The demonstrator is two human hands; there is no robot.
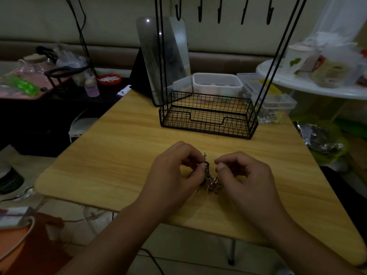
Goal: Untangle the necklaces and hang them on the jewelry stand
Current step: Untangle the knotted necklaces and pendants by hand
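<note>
necklaces (211,176): little clump of chain links, silvery-gold, knotted up with what looks like a dark cord, though it's too dim to be sure; sits on the table at about 6 o'clock from the wire basket, right between both hands
left hand (174,171): fingers curled in, thumb and fingertips pinching the dark part and the upper chain
right hand (243,172): also curled, thumb and forefinger nipping the clump from the 3 o'clock side
jewelry stand (208,114): black wire basket base at 12 o'clock from the hands, thin black rods going up, row of hooks (219,10) along the top, nothing hung on them yet
writing: can't read any, the small bottle (91,87) at 10 o'clock is too blurry
table (123,147): light wood; near edge runs just under the wrists, bare wood out to 9 o'clock and between hands and basket
behind the basket: mirror (164,56) and clear plastic tubs (217,83) at 12 to 1 o'clock
</note>
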